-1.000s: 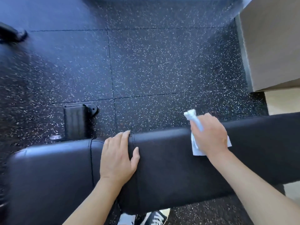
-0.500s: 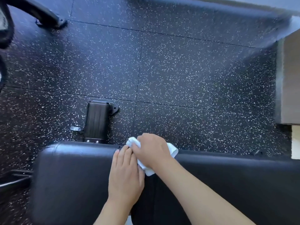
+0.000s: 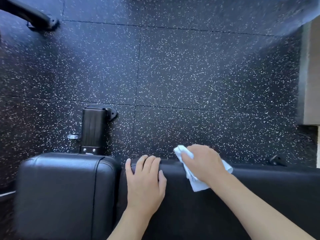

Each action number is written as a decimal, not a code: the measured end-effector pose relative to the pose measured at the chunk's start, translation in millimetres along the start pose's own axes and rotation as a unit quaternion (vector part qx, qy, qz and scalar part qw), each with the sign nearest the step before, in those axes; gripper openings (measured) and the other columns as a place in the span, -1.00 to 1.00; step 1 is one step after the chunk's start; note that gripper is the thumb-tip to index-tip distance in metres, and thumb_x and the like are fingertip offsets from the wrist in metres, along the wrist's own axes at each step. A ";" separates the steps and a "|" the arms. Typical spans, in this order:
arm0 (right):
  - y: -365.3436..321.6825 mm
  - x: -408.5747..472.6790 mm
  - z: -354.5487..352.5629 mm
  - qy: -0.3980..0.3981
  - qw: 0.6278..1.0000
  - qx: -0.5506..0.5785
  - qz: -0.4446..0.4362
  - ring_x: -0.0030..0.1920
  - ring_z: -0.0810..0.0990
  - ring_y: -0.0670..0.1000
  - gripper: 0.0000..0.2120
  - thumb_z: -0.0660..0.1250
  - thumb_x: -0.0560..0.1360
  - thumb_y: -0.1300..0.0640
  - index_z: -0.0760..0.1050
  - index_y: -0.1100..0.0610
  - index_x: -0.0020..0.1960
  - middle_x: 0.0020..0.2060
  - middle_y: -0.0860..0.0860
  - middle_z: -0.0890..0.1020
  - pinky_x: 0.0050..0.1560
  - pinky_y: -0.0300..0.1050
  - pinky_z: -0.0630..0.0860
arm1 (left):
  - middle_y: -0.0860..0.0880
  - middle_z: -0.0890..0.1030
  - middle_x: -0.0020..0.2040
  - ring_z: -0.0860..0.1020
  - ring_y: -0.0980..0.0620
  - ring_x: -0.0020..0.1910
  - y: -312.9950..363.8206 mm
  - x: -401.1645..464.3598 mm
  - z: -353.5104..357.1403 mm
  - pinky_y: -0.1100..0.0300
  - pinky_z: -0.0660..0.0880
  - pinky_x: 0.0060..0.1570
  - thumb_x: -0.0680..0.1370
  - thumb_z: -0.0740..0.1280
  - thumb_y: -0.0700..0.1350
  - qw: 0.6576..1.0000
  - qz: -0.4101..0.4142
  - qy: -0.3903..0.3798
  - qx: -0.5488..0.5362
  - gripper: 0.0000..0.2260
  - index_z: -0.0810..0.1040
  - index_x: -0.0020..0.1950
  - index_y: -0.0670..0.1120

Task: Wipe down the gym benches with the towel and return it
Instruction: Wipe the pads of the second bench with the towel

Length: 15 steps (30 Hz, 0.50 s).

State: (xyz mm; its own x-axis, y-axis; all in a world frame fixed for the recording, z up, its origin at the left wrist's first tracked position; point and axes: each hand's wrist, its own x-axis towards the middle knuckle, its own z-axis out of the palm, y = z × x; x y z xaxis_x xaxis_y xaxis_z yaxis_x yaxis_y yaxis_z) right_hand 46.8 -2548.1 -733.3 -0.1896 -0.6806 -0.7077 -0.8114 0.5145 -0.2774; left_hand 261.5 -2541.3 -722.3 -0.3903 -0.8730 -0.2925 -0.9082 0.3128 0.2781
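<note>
Two hands, one towel, and two pads on the desk in view. The black padded vinyl desk [image 3: 259, 196] runs across the near edge, split into a shorter seat pad [image 3: 64, 193] on the left and the long pad on the right, with a narrow gap between them.

The small white crumpled cloth towel [image 3: 194, 182] sits on the far edge of the long pad, right of centre. The right hand [image 3: 204, 163] is on top of it, fingers curled over the bunched cloth, so that grip is grasping the towel and pressing it onto the padding. One bit of towel pokes out past the fingers on the far left side, another sticks out on the near side under the wrist, and a little shows at the right of the hand.

The left hand [image 3: 145, 179] is just beside it to the left, not touching the towel. Its grip is released: palm flat on the long pad near the gap, fingertips bent over the far edge.

Behind is dark speckled rubber floor tile [image 3: 173, 75], one black frame foot [image 3: 95, 129] sticking out past the seat pad, and one black metal leg [image 3: 31, 16] in the far left corner.
</note>
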 end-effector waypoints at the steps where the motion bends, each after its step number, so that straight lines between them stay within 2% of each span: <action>1: -12.6 1.7 5.5 -0.002 1.000 0.008 -0.020 -0.20 0.51 0.04 -0.52 0.01 0.61 -0.27 0.37 0.00 -0.32 -0.29 -0.09 0.49 -0.16 0.03 0.38 | 0.05 0.66 0.25 0.60 -0.10 0.32 2.0 1.2 0.3 -0.39 0.28 0.46 0.59 0.18 -0.01 1.000 -0.002 -0.001 0.004 -0.63 0.65 0.27 -0.06; 4: -52.0 6.8 23.1 0.010 0.995 0.024 -0.093 -0.15 0.50 0.08 -0.65 0.05 0.64 -0.17 0.33 -0.04 -0.25 -0.27 -0.10 0.43 -0.16 0.02 0.34 | 0.06 0.67 0.22 0.61 -0.09 0.30 5.4 2.6 0.2 -0.39 0.28 0.45 0.60 0.15 -0.04 1.000 -0.013 -0.009 0.014 -0.64 0.65 0.25 -0.07; 7: -45.9 7.9 23.0 0.012 0.994 0.044 -0.103 -0.13 0.52 0.11 -0.69 0.07 0.66 -0.14 0.35 -0.08 -0.21 -0.24 -0.08 0.42 -0.15 0.02 0.35 | 0.04 0.67 0.23 0.61 -0.10 0.30 7.9 2.7 -0.2 -0.38 0.29 0.47 0.61 0.11 -0.05 0.999 -0.010 -0.017 0.032 -0.61 0.65 0.26 -0.09; 11: 36.5 -1.2 3.4 0.032 0.997 0.033 -0.066 -0.18 0.47 0.06 -0.60 0.05 0.63 -0.20 0.32 -0.01 -0.28 -0.28 -0.09 0.43 -0.16 0.00 0.32 | 0.01 0.68 0.19 0.63 -0.11 0.25 29.9 9.0 7.8 -0.36 0.31 0.46 0.64 0.11 -0.04 0.998 0.027 -0.023 0.048 -0.62 0.66 0.24 -0.11; 15: 153.2 -12.7 -35.4 0.037 0.999 0.000 0.025 -0.22 0.50 0.01 -0.46 -0.09 0.52 -0.34 0.42 -0.01 -0.33 -0.33 -0.11 0.50 -0.24 -0.03 0.27 | 0.05 0.69 0.11 0.65 -0.06 0.14 94.0 20.4 24.5 -0.26 0.40 0.43 0.65 0.11 -0.02 0.996 0.065 -0.049 0.034 -0.66 0.66 0.17 -0.05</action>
State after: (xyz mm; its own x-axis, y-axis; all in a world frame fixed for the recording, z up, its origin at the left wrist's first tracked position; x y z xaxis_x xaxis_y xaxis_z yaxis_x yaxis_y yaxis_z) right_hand -94.7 -2479.1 -743.8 -0.2694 -0.6912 -0.6706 -0.8004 0.5480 -0.2432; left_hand 164.5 -2520.5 -724.5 -0.5150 -0.7835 -0.3478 -0.8559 0.4483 0.2577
